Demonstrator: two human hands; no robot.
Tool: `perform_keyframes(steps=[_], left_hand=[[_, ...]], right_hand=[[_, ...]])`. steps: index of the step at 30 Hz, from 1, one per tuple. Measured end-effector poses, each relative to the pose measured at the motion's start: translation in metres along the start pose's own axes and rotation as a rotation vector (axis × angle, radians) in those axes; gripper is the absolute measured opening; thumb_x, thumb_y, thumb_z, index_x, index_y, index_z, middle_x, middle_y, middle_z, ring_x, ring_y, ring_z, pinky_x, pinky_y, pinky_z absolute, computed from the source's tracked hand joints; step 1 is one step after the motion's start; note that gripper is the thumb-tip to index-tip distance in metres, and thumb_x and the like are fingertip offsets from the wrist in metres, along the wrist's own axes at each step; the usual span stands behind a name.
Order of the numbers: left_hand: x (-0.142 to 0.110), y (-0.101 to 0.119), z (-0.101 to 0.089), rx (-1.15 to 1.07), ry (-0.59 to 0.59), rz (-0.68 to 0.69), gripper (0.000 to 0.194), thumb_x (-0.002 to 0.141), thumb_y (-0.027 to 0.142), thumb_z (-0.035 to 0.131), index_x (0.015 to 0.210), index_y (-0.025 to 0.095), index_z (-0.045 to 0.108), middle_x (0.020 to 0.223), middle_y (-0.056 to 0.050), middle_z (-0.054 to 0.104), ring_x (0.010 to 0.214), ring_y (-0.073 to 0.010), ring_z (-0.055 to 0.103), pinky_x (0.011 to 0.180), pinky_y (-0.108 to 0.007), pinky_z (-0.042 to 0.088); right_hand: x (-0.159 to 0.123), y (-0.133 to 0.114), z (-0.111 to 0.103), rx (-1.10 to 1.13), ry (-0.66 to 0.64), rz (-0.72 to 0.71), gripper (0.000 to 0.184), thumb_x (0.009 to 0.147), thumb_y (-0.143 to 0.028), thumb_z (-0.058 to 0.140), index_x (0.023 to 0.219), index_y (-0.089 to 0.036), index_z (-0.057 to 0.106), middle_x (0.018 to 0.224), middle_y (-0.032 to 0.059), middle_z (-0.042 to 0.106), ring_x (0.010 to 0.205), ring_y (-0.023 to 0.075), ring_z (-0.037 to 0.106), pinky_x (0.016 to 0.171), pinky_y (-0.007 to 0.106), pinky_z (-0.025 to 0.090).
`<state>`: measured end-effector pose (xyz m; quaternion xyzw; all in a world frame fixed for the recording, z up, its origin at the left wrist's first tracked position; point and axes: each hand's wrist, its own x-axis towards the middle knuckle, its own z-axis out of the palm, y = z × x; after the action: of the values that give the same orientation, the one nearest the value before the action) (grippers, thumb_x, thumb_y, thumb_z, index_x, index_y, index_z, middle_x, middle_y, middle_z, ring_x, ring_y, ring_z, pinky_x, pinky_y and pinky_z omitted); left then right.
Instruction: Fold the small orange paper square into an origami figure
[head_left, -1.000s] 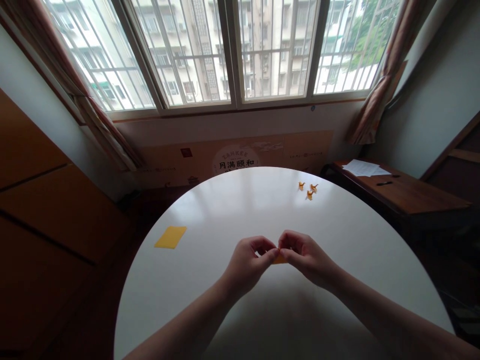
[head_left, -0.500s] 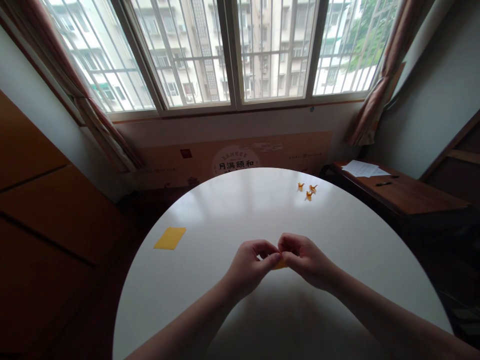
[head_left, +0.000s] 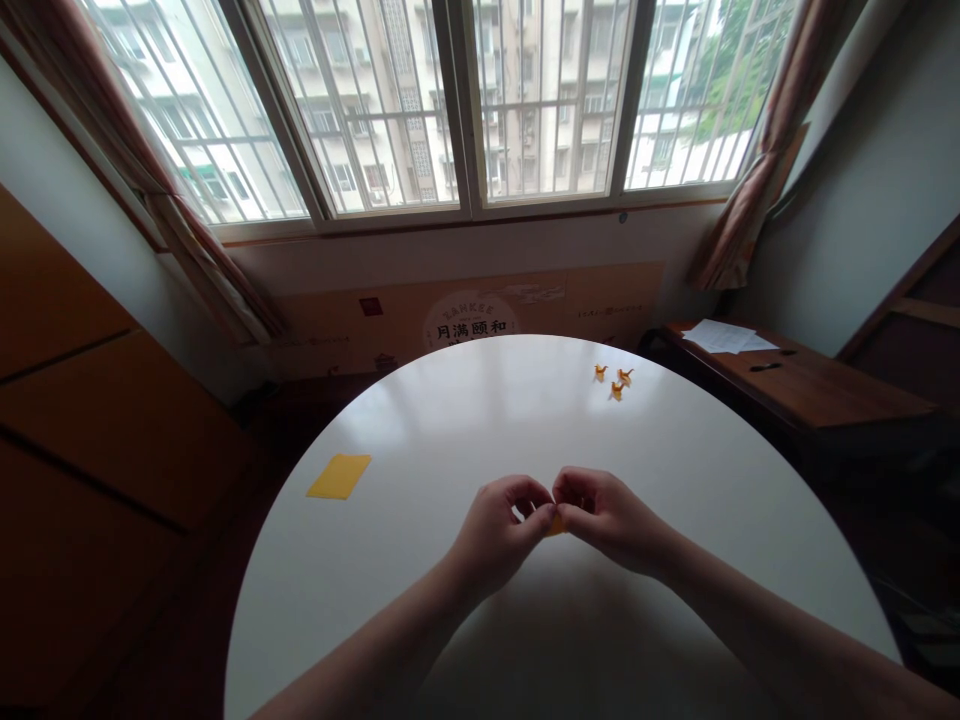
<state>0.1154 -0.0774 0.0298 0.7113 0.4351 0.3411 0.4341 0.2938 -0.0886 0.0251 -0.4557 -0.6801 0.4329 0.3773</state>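
Between my hands is a small piece of folded yellow paper (head_left: 556, 525), mostly hidden by my fingers. My left hand (head_left: 506, 520) pinches it from the left, thumb against the curled fingers. From the other side my right hand (head_left: 600, 510) grips the same paper, its thumb and fingertips meeting my left ones. Both hands are just above the white round table (head_left: 465, 440), over its middle. Which folds the paper has cannot be seen.
A flat stack of yellow paper (head_left: 340, 477) lies at the table's left. Three small folded paper birds (head_left: 616, 389) stand near the far right edge. Beyond, a wooden desk (head_left: 817, 385) holds white sheets (head_left: 727, 337). A barred window (head_left: 465, 110) spans the far wall.
My hands have shifted very slightly left, and a little less of the yellow paper shows beneath my fingertips. Both keep their pinch; everything on the table stays in place.
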Motion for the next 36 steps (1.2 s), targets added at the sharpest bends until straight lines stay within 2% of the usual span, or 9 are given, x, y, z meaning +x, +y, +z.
perform_keyframes(steps=[10, 16, 22, 36], left_hand=[[0.0, 0.002, 0.003, -0.091, 0.014, -0.023, 0.007, 0.071, 0.019, 0.062, 0.067, 0.014, 0.065, 0.065, -0.001, 0.061, 0.063, -0.0133, 0.052, 0.055, -0.022, 0.041], [0.0, 0.001, 0.003, -0.165, -0.035, -0.049, 0.007, 0.069, 0.02, 0.06, 0.067, 0.013, 0.064, 0.065, -0.001, 0.059, 0.064, -0.0133, 0.051, 0.056, -0.023, 0.04], [0.002, 0.003, -0.002, -0.186, 0.012, -0.046, 0.004, 0.068, 0.018, 0.056, 0.065, 0.015, 0.057, 0.062, 0.002, 0.052, 0.06, -0.0111, 0.046, 0.053, -0.022, 0.035], [0.006, 0.006, -0.011, -0.268, 0.06, -0.064, 0.007, 0.067, 0.022, 0.058, 0.066, 0.016, 0.055, 0.059, 0.002, 0.051, 0.054, -0.0104, 0.046, 0.048, -0.021, 0.038]], right_hand=[[0.0, 0.0, 0.003, 0.005, -0.057, 0.022, 0.009, 0.075, -0.018, 0.056, 0.067, -0.018, 0.052, 0.061, -0.0039, 0.049, 0.061, 0.0123, 0.04, 0.054, 0.025, 0.031], [-0.002, -0.001, 0.001, 0.057, -0.107, 0.042, 0.008, 0.073, -0.017, 0.053, 0.066, -0.018, 0.049, 0.061, -0.0041, 0.047, 0.061, 0.0124, 0.039, 0.053, 0.025, 0.03], [-0.003, -0.005, -0.004, 0.061, -0.149, 0.055, 0.004, 0.07, -0.015, 0.049, 0.068, -0.018, 0.049, 0.06, -0.0048, 0.044, 0.058, 0.0115, 0.036, 0.052, 0.025, 0.028], [-0.001, -0.006, -0.02, 0.044, -0.184, 0.059, 0.006, 0.074, -0.013, 0.051, 0.071, -0.019, 0.05, 0.063, -0.0047, 0.046, 0.058, 0.0112, 0.038, 0.052, 0.025, 0.029]])
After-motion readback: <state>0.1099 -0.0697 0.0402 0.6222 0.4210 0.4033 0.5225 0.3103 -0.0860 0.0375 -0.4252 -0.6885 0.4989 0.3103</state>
